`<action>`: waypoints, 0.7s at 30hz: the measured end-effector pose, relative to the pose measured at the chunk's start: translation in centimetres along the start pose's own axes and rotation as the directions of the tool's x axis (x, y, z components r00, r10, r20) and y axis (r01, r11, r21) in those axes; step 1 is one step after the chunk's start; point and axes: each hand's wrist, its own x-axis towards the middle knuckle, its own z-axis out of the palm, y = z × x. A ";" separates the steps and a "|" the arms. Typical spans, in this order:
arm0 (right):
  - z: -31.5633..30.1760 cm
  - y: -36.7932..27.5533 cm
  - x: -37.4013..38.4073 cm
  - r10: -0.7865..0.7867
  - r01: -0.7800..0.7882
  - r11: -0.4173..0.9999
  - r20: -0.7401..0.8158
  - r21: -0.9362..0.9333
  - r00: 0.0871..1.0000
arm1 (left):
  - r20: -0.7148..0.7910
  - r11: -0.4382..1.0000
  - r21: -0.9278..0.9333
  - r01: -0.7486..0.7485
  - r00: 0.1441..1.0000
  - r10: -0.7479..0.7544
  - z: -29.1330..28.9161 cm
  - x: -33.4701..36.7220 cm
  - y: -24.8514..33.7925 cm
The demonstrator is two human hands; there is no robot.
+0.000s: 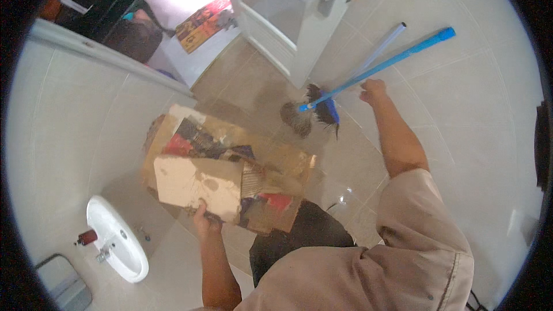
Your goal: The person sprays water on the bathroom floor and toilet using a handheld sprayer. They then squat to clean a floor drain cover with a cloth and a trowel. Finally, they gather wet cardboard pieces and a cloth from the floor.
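My left hand [207, 220] grips the near edge of a large, worn piece of cardboard [276, 158], its thumb on top. Torn paper, red and dark patches and a pale flap [190, 181] cover the cardboard, which is tilted in front of my body. My right arm stretches forward to the right. At its end, my right hand [373, 90] is curled closed just below the blue handle of a broom [397, 56], with a narrow gap seeming to separate them. The grey bristle head [297, 120] rests on the tiled floor. Nothing shows between the right fingers.
Beside the broom, a second pole [380, 49] with a blue-and-black head [328, 108] leans at the right wall. A white door [271, 17] stands ajar ahead. Past the doorway lies a colourful flat piece [204, 23]. A white washbasin [118, 242] is at the lower left.
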 end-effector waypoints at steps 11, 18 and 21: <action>3.1 -20.4 -25.9 0.276 -0.332 0.843 0.187 0.424 0.943 | 0.113 0.993 0.053 -0.106 0.989 0.100 -0.4 1.1 3.7; 0.1 -11.3 -24.8 0.548 -0.396 0.339 0.163 0.854 0.820 | 0.329 1.000 0.012 -0.009 0.944 0.005 -3.2 1.1 4.2; -6.3 -11.9 -18.2 0.492 -0.303 0.455 0.047 0.838 0.870 | 0.243 0.998 0.044 -0.036 0.970 0.024 -1.4 2.4 3.7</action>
